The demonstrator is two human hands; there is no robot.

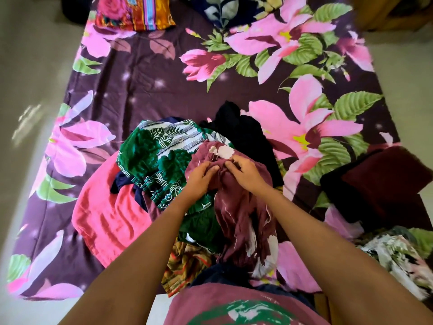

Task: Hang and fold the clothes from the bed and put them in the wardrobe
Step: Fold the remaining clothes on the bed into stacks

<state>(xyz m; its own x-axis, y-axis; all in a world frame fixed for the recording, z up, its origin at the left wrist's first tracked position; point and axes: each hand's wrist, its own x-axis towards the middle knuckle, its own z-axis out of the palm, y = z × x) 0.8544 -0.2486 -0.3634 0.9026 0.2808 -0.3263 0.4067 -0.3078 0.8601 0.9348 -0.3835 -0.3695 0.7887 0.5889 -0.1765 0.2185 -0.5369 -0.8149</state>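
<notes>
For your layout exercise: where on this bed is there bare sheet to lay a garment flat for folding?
Free: the purple floral bedsheet between the striped pillow and the clothes pile. Crowded: around both hands, with the maroon garment, green printed shirt and coral-pink cloth.

A person in a maroon T-shirt (234, 306) printed with a green and white design; both forearms are bare, with no sleeves showing.

Pillow (138, 12) cut by top edge; yellow-patterned garment (185, 263) mostly buried under pile.
</notes>
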